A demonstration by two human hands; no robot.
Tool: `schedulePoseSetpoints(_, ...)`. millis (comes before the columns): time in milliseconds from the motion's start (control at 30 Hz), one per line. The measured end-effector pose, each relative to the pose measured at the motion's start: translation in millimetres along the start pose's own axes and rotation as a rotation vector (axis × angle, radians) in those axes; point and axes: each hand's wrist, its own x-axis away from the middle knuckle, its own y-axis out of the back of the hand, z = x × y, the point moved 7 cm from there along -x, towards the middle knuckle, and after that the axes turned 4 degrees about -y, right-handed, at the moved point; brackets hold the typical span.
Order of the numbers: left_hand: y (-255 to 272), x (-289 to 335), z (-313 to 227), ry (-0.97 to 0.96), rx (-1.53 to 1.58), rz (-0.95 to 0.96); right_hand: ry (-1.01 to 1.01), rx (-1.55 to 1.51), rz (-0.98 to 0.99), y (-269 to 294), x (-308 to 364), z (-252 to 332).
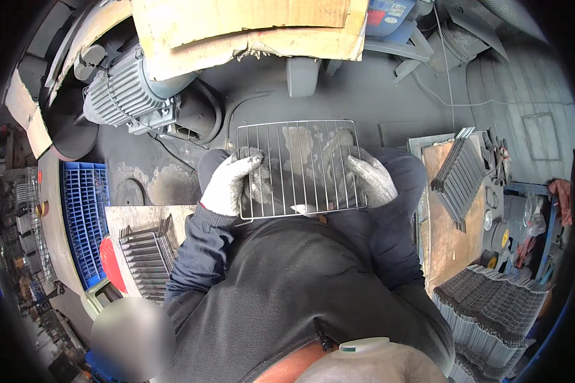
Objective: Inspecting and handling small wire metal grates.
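A rectangular wire rack (297, 167) of thin, shiny bars is held up in front of my lap, between my two hands. My left hand (230, 185), in a white glove with grey, dirty fingers, grips its left side. On the opposite side, my gloved right hand (374, 180) holds the rack's right edge, thumb in front and fingers behind the bars. To the right, a small stack of dark wire racks (459, 180) lies on a wooden board (442, 252). More wire racks (147, 258) are stacked on a board at my left.
Ahead on the left stands a grey finned motor (131, 89). Cardboard (255, 32) hangs over the far side. A blue plastic grid crate (85, 220) and a red round thing (112, 265) are at left. Tall piles of wire racks (492, 306) fill the lower right.
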Motion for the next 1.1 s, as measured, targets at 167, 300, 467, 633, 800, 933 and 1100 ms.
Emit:
schedulePoseSetpoints(167,-11.5,1.9,-8.5,-0.109,-0.276,0.062,0.212,0.092,0.022,-11.7,20.1,20.6)
schedulePoseSetpoints(300,-27.0,4.8,-23.2,-0.290,-0.625,0.088,0.383,0.416,-0.081,1.0,29.1,35.1)
schedulePoseSetpoints(467,-41.4,8.1,-38.3,-0.440,-0.722,0.072,0.532,0.404,-0.151,-13.9,31.4,55.9)
schedulePoseSetpoints(633,-27.1,-5.0,-38.4,-0.530,-0.790,-0.014,0.589,0.274,-0.074,-17.2,4.6,57.1)
schedulePoseSetpoints(800,8.4,-61.1,-27.4,-0.655,-1.046,-0.203,0.645,0.456,-0.115,-5.0,-67.3,66.3)
schedulePoseSetpoints(933,9.5,-126.0,0.1,-0.536,-1.297,-0.204,0.662,0.393,-0.229,64.9,-119.8,51.1)
schedulePoseSetpoints(1100,15.4,-163.1,21.5,-0.460,-1.329,-0.168,0.570,0.095,-0.191,80.4,-134.6,45.6)
